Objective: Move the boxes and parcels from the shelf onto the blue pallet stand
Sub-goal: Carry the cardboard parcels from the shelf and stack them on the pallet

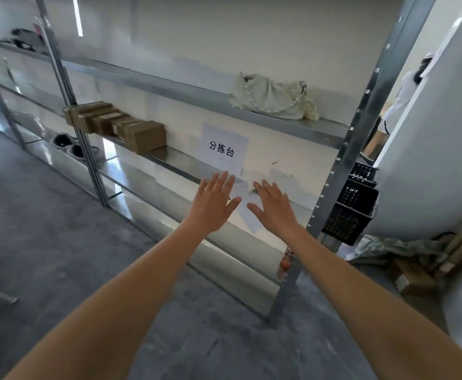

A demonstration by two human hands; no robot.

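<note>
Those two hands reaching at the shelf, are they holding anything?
Nothing. The left hand and right hand are open, fingers spread, in front of flat white parcels.

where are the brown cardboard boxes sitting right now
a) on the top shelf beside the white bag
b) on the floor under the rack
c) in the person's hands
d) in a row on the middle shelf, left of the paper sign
d: the cardboard boxes stand in a row on the middle shelf, left of the paper sign, while the left hand and right hand are open and hold nothing.
</note>
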